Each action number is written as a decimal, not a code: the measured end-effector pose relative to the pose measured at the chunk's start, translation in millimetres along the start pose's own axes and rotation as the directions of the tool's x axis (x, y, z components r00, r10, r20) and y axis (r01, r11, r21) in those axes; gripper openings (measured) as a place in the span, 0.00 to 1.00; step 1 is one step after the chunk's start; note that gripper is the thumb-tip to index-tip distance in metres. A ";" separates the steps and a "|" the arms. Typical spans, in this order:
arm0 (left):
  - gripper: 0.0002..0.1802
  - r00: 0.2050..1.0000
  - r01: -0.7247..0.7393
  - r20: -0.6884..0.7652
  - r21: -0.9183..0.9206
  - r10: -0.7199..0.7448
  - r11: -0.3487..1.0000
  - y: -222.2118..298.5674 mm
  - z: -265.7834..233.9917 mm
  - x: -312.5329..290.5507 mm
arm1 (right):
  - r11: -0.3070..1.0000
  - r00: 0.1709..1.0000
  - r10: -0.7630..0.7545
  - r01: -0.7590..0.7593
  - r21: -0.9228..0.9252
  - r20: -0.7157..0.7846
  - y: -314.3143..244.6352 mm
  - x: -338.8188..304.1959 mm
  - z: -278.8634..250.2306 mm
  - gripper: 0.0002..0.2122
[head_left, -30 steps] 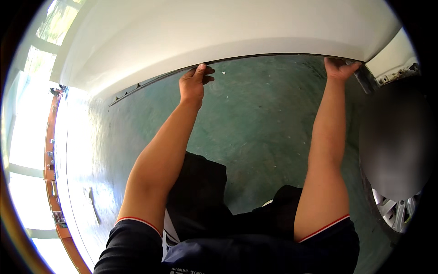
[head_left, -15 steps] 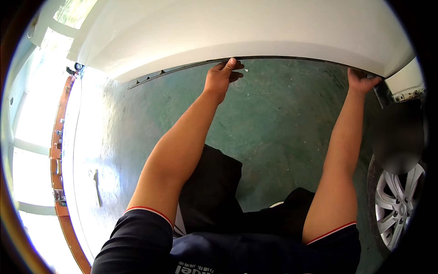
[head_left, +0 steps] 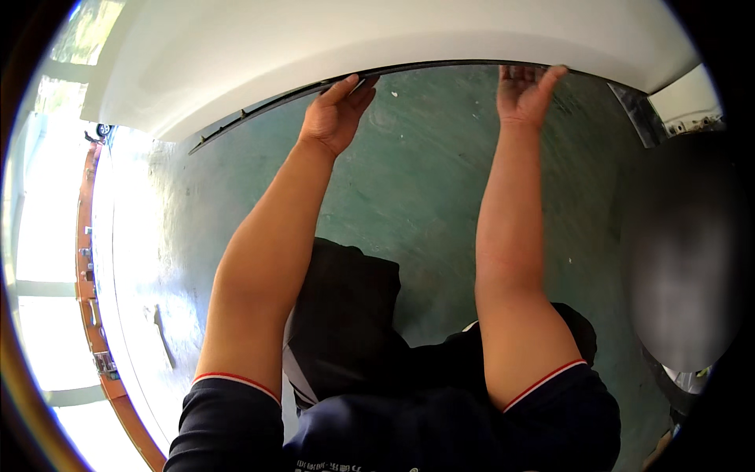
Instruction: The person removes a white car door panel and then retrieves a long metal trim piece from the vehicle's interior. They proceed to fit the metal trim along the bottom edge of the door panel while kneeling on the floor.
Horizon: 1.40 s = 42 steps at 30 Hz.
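A large white car panel point(head_left: 377, 31), its lower edge curving across the top of the view, has a thin black trim strip point(head_left: 275, 102) along that edge. The strip's left end hangs apart from the panel, with small clips standing up from it. My left hand point(head_left: 330, 118) grips the strip left of centre, thumb on the near side, fingertips partly hidden beneath. Farther right, my right hand point(head_left: 523, 98) is palm up, fingers stretched against the strip's underside and thumb spread apart. Its fingertips are partly hidden by the edge.
Green floor point(head_left: 425, 189) lies below the panel. On the right are a dark blurred round shape point(head_left: 684, 252) and part of a wheel point(head_left: 688, 377) beneath it. An orange-brown bench point(head_left: 86, 267) with small items runs along the bright left side. My dark-clad knees point(head_left: 346, 315) are close below.
My right hand has moved left along the edge from the panel's right corner. My left hand has shifted left along the strip. The view has shifted, and the blurred shape covers more of the wheel.
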State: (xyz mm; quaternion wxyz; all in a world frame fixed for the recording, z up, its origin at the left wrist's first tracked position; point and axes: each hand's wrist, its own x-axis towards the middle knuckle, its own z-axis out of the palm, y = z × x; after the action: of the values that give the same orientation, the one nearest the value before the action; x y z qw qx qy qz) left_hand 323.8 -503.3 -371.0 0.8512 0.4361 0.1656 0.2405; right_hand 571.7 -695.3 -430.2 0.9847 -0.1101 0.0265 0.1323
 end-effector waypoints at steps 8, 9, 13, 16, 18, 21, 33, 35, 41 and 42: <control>0.17 0.994 -0.006 -0.109 -0.143 -0.010 0.990 -26.8 28.1 2.4 | 0.969 0.926 0.104 -0.014 -0.245 0.362 11.5 -22.0 -10.4 0.22; 0.18 0.996 -0.002 -0.094 -0.135 -0.011 0.991 -34.9 34.1 7.2 | 0.964 0.925 0.104 -0.003 -0.266 0.366 11.3 -25.4 -6.7 0.22; 0.25 0.999 -0.030 -0.018 -0.151 0.028 0.988 -71.1 87.4 18.8 | 0.954 0.897 0.132 0.001 -0.300 0.422 4.7 -27.2 -2.1 0.20; 0.22 0.991 -0.130 -0.023 -0.294 0.129 0.947 -88.3 85.9 34.4 | 0.955 0.856 0.178 -0.032 -0.294 0.485 8.7 -20.8 -9.4 0.16; 0.12 0.994 -0.109 -0.028 -0.285 0.105 0.952 -86.3 80.7 46.9 | 0.946 0.874 0.171 -0.017 -0.323 0.454 3.7 -24.1 -10.3 0.17; 0.06 0.998 -0.067 -0.003 -0.287 0.069 0.956 -88.4 93.2 43.9 | 0.927 0.856 0.117 0.088 -0.364 0.504 -4.1 -16.2 -11.7 0.18; 0.05 0.987 -0.114 0.072 -0.336 0.146 0.935 -88.3 87.7 57.6 | 0.890 0.857 0.191 0.054 -0.452 0.479 36.0 -53.1 14.6 0.15; 0.05 0.987 -0.118 0.066 -0.345 0.149 0.931 -90.1 84.7 59.5 | 0.906 0.859 0.177 0.048 -0.420 0.480 39.3 -50.2 16.1 0.14; 0.05 0.984 -0.130 0.071 -0.331 0.162 0.935 -92.8 88.2 55.6 | 0.928 0.884 0.125 0.056 -0.369 0.450 44.0 -55.4 23.4 0.12; 0.05 0.983 -0.140 0.067 -0.326 0.170 0.935 -93.2 87.4 56.5 | 0.931 0.879 0.126 0.056 -0.362 0.459 43.2 -57.2 26.7 0.12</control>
State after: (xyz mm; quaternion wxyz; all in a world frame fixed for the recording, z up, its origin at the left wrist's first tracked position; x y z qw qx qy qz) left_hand 438.3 -576.9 -402.3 0.8958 0.3150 0.0492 0.3097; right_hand 505.7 -663.2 -408.6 0.9206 -0.2544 -0.2386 0.1757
